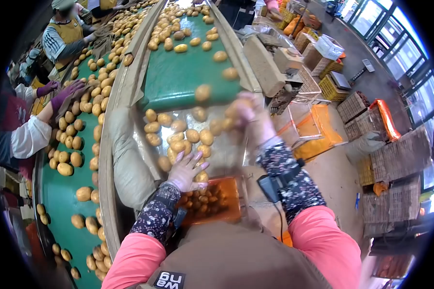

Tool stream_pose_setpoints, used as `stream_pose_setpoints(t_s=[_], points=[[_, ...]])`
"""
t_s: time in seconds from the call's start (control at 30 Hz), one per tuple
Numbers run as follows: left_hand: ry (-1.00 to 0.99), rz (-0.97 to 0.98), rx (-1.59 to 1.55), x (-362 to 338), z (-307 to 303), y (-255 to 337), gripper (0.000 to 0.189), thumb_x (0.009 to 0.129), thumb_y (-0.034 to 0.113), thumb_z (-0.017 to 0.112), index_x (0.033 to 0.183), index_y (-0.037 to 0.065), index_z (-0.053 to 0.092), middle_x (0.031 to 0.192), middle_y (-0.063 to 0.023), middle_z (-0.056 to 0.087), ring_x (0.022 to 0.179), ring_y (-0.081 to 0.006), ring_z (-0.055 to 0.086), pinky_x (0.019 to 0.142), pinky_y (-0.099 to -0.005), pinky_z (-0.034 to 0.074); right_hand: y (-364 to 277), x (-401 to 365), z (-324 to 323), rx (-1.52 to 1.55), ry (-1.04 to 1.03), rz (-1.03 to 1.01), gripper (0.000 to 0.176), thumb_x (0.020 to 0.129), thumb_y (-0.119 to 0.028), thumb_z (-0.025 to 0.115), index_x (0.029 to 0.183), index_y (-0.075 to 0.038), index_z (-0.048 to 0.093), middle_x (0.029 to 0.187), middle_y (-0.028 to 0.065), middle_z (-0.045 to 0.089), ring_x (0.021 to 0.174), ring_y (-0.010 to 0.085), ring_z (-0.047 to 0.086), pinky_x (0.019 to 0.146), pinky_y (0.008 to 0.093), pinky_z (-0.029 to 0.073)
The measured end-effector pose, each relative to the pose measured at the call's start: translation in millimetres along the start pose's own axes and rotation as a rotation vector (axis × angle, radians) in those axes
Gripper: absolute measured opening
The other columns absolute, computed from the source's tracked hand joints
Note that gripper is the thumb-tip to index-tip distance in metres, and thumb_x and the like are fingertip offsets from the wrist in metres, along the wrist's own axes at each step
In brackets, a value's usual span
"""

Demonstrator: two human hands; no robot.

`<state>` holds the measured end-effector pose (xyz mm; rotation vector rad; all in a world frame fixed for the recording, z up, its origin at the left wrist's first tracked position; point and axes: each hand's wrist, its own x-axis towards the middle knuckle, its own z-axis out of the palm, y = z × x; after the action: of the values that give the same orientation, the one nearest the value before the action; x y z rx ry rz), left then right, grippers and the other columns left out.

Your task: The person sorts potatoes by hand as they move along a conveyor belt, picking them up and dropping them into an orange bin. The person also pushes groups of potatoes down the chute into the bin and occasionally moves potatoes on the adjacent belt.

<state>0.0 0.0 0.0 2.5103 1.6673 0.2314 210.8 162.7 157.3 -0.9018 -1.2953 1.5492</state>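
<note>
Currently left grip (184, 173) spread over potatoes (192, 136) — right grip (253, 118) blurred, can't tell if pinching.

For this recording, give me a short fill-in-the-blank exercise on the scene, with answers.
Beside the left hand, the chute bears ____.
The belt beyond both hands is ____ in colour.
The nearest co-worker's gloves are ____.
The blurred hand is the person's ____ one.

Missing words: potatoes; green; purple; right.

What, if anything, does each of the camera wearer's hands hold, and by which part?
Left hand: spread against potatoes, apparently gripping none. Right hand: too blurred to tell.
</note>
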Motion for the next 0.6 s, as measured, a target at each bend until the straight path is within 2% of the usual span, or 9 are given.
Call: stream_pose_setpoints(t_s=[0.1,0.13,0.23,0.33,0.37,0.43,0.47,0.5,0.6], points=[[0.007,-0.001,0.023,0,1,0,0.077,0.078,0.066,0.063,0.142,0.026,0.049,0.156,-0.0114,0.034,0.137,-0.0331,0.04,0.118,-0.0556,0.017,-89,-5,-24,-0.364,0.282,-0.745,0.036,0.085,-0.005,0.07,0.119,-0.008,0.057,0.109,0.005,0.061,0.098,0.015,0.059,0.086,0.0295,0.051],[0.008,0.0,0.032,-3,7,0,0.076,0.078,0.066,0.062,0.142,0.026,0.049,0.156,-0.0114,0.034,0.137,-0.033,0.04,0.118,-0.0557,0.018,-112,7,-51,-0.525,0.423,-1.252,0.04,0.084,-0.01,0.072,0.121,-0.012,0.057,0.114,0.0071,0.061,0.101,0.0172,0.06,0.082,0.0311,0.053],[0.056,0.022,0.046,-11,17,2,0.079,0.077,0.067,0.061,0.142,0.025,0.048,0.151,-0.0129,0.039,0.135,-0.0333,0.041,0.116,-0.0578,0.018,-193,15,-123,-0.884,0.978,-1.115,0.047,0.088,-0.015,0.066,0.132,-0.007,0.054,0.12,0.0213,0.062,0.105,0.0293,0.063,0.092,0.0397,0.052],[-0.025,-0.027,0.04,-1,1,6,0.075,0.082,0.067,0.055,0.144,0.025,0.046,0.156,-0.0106,0.033,0.14,-0.0314,0.036,0.12,-0.0536,0.012,-206,43,-164,-1.567,0.979,-0.928,0.06,0.085,-0.023,0.07,0.14,-0.007,0.051,0.133,0.0221,0.057,0.122,0.0306,0.056,0.104,0.0388,0.043],[-0.03,-0.022,0.051,-2,2,5,0.075,0.082,0.067,0.055,0.144,0.025,0.046,0.157,-0.0106,0.032,0.14,-0.0315,0.036,0.12,-0.0535,0.012,-189,45,-168,-1.513,0.639,-1.147,0.058,0.085,-0.02,0.07,0.139,-0.009,0.052,0.132,0.0202,0.059,0.123,0.028,0.056,0.105,0.0377,0.042],[-0.046,-0.035,0.062,-12,9,8,0.075,0.082,0.067,0.055,0.144,0.025,0.046,0.157,-0.0105,0.031,0.141,-0.0315,0.035,0.12,-0.0532,0.011,-126,30,-119,-1.104,0.163,-0.744,0.054,0.086,-0.013,0.067,0.139,-0.01,0.053,0.129,0.0154,0.061,0.122,0.0253,0.057,0.105,0.036,0.042],[0.122,0.019,0.008,-13,21,4,0.075,0.076,0.063,0.065,0.138,0.023,0.052,0.151,-0.0144,0.039,0.134,-0.0357,0.042,0.115,-0.0602,0.018,-92,23,-99,-1.076,-0.022,-0.723,0.05,0.086,-0.005,0.064,0.135,-0.009,0.056,0.125,0.0122,0.063,0.121,0.0226,0.057,0.105,0.0341,0.042],[0.134,0.027,-0.004,-14,22,3,0.075,0.076,0.062,0.066,0.138,0.023,0.051,0.15,-0.0146,0.039,0.134,-0.0359,0.042,0.115,-0.0604,0.018,-61,15,-77,-1.127,-0.044,-0.191,0.047,0.083,0.0,0.064,0.13,-0.007,0.06,0.124,0.0095,0.064,0.118,0.0209,0.058,0.103,0.0324,0.044],[0.154,0.043,-0.018,-16,19,4,0.075,0.074,0.059,0.069,0.137,0.022,0.052,0.149,-0.0153,0.042,0.132,-0.0364,0.044,0.115,-0.0606,0.02,24,-24,-18,-0.891,-0.508,-0.061,0.041,0.089,-0.012,0.061,0.129,-0.008,0.061,0.107,0.0161,0.068,0.091,0.0278,0.067,0.08,0.0378,0.055]])
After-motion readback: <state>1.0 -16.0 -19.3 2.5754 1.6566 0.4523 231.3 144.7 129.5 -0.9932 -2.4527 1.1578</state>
